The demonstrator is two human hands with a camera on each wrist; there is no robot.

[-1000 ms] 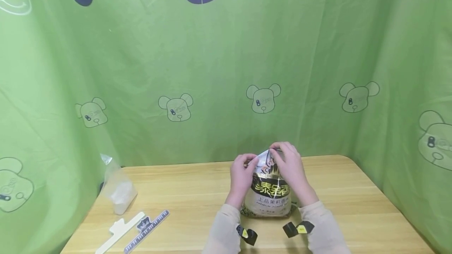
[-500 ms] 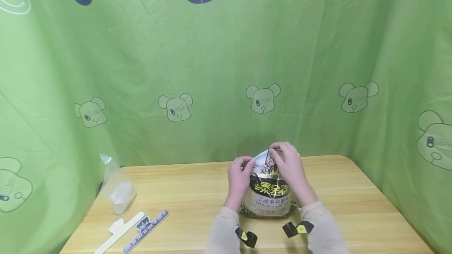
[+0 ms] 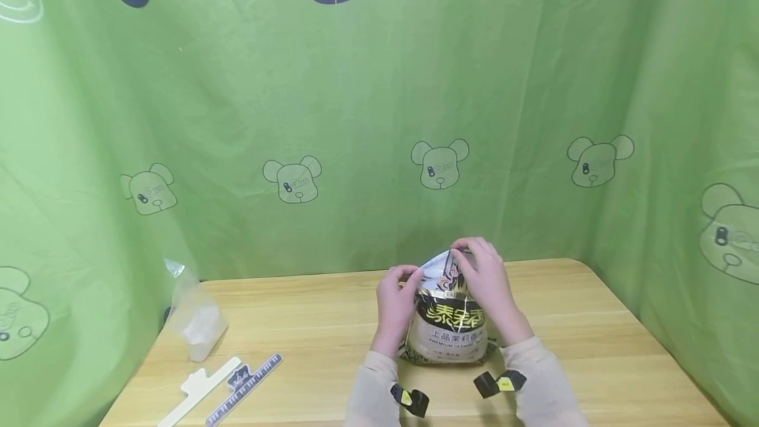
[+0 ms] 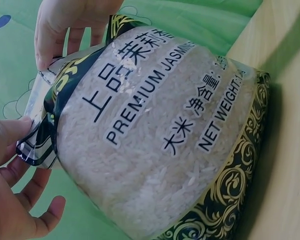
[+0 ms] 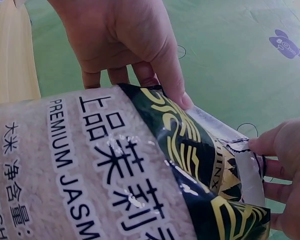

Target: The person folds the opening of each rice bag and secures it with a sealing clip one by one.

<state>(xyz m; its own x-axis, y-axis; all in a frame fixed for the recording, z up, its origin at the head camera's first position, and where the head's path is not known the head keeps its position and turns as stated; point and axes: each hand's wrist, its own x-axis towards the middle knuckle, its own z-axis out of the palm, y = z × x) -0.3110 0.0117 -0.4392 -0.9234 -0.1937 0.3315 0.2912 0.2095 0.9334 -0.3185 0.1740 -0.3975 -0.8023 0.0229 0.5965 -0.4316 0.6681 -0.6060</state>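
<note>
A bag of jasmine rice [image 3: 452, 331] stands upright on the wooden table, its see-through front showing white grains in the left wrist view. At the bag's top left corner my left hand [image 3: 396, 298] pinches the film between thumb and fingers. My right hand [image 3: 487, 275] pinches the top edge further right, higher than the left. Between the two hands the pale top edge [image 3: 437, 267] slants upward to the right. From the right wrist camera, the bag's printed black and gold band [image 5: 190, 150] bends below the pinched top.
A clear plastic bag [image 3: 201, 328] with white contents stands at the table's left. In front of it lie a cream bag clip [image 3: 198, 391] and a dark bag clip with piano-key print [image 3: 244, 391]. A green curtain [image 3: 356, 229] hangs behind the table [image 3: 320, 321].
My left hand has slid slightly left and down along the bag's top edge, uncovering more of the pale film. My right hand keeps its hold in nearly the same place.
</note>
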